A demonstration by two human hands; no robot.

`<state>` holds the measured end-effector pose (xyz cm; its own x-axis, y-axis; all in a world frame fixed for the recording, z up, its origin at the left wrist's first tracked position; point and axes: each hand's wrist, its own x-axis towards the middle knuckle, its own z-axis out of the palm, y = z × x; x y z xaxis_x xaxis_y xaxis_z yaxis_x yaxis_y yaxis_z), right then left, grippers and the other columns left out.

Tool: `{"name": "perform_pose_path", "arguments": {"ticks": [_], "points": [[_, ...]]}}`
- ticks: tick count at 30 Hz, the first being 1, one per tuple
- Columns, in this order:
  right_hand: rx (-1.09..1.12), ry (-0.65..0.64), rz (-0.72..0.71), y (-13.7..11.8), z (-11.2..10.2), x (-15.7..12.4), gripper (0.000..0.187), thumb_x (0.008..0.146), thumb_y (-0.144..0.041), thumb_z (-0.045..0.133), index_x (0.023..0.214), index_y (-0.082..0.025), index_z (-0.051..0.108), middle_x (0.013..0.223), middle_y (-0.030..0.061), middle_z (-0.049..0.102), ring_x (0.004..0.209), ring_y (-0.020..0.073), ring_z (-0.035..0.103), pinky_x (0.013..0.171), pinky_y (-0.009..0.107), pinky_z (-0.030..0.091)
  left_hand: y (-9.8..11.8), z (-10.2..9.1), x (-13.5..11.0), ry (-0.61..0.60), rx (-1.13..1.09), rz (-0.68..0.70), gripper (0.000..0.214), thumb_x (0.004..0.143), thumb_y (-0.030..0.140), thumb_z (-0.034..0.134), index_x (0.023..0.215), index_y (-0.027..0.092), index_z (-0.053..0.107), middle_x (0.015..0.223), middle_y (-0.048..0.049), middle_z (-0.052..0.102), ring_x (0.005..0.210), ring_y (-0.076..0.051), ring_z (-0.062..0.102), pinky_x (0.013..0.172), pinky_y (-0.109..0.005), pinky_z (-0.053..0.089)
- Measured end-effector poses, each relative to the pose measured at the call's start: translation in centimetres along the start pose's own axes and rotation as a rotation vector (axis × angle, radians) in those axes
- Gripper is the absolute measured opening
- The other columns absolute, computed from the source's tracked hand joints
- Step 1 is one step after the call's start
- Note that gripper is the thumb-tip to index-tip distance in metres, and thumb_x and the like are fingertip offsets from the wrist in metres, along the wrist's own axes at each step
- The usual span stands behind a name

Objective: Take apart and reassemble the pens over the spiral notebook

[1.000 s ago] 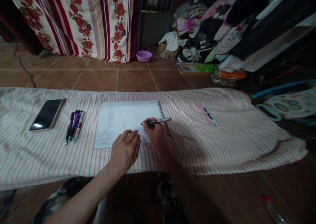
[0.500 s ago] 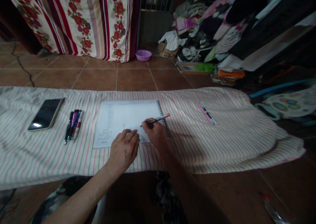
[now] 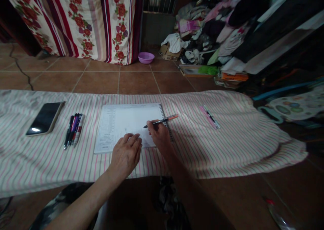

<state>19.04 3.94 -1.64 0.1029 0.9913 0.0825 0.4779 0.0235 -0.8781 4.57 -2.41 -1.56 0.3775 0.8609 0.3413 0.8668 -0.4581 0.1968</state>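
Note:
A spiral notebook (image 3: 131, 117) lies on a striped cloth, its wire binding on the right and a printed column down its left side. Faint pen marks show low on the page. My left hand (image 3: 127, 152) rests flat on the notebook's lower edge, fingers stretched out and holding nothing. In my right hand (image 3: 160, 135) a pen (image 3: 162, 121) with a dark barrel and an orange end is gripped between thumb and fingers. The pen's tip points left, at or just above the page; I cannot tell whether it touches.
Several pens (image 3: 73, 130) lie side by side left of the notebook, with a phone (image 3: 45, 118) farther left. Two more pens (image 3: 210, 117), pink and dark, are to the right. Beyond the striped cloth (image 3: 227, 145), a purple basin (image 3: 146, 57) stands on the tiled floor.
My right hand has shifted slightly, and the pen lies flatter, its orange end farther right. My left hand stays on the page. The whole view has moved a little.

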Motion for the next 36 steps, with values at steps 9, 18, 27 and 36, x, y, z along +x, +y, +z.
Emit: {"name": "perform_pose_path", "arguments": {"ticks": [9, 18, 27, 36], "points": [[-0.063, 0.117, -0.090, 0.2, -0.5, 0.3, 0.037, 0.081, -0.049, 0.039, 0.077, -0.016, 0.056, 0.072, 0.0084, 0.066, 0.068, 0.0185, 0.061, 0.066, 0.029, 0.045, 0.0, 0.1, 0.0, -0.009, 0.015, 0.006, 0.026, 0.087, 0.023, 0.042, 0.105, 0.017, 0.059, 0.115, -0.0045, 0.061, 0.100, -0.025, 0.049, 0.082, -0.040, 0.048], [-0.051, 0.167, -0.007, 1.5, -2.6, 0.7, 0.033, 0.077, -0.044, 0.048, 0.085, -0.014, 0.059, 0.071, 0.0079, 0.067, 0.066, 0.0186, 0.063, 0.063, 0.027, 0.046, 0.2, -0.5, 0.4, -0.031, 0.026, 0.017, 0.024, 0.086, 0.022, 0.042, 0.100, 0.017, 0.061, 0.110, -0.0055, 0.063, 0.098, -0.024, 0.051, 0.080, -0.039, 0.049], [-0.384, 0.179, 0.031, 1.9, -6.8, 0.1, 0.044, 0.081, -0.040, 0.045, 0.112, -0.011, 0.054, 0.075, 0.0078, 0.067, 0.073, 0.0199, 0.063, 0.064, 0.026, 0.043, 0.3, -0.9, 0.8, -0.011, 0.003, 0.040, 0.020, 0.084, 0.018, 0.044, 0.091, 0.018, 0.063, 0.100, -0.0069, 0.065, 0.092, -0.023, 0.053, 0.077, -0.038, 0.050], [-0.862, 0.017, 0.072, 3.9, -11.2, 2.8, 0.025, 0.082, -0.030, 0.045, 0.086, -0.014, 0.064, 0.084, 0.0111, 0.068, 0.077, 0.0196, 0.062, 0.064, 0.025, 0.038, 0.1, -1.1, 0.5, -0.015, -0.021, 0.052, 0.018, 0.083, 0.015, 0.045, 0.089, 0.018, 0.062, 0.099, -0.0065, 0.065, 0.091, -0.022, 0.054, 0.075, -0.037, 0.050]]}}
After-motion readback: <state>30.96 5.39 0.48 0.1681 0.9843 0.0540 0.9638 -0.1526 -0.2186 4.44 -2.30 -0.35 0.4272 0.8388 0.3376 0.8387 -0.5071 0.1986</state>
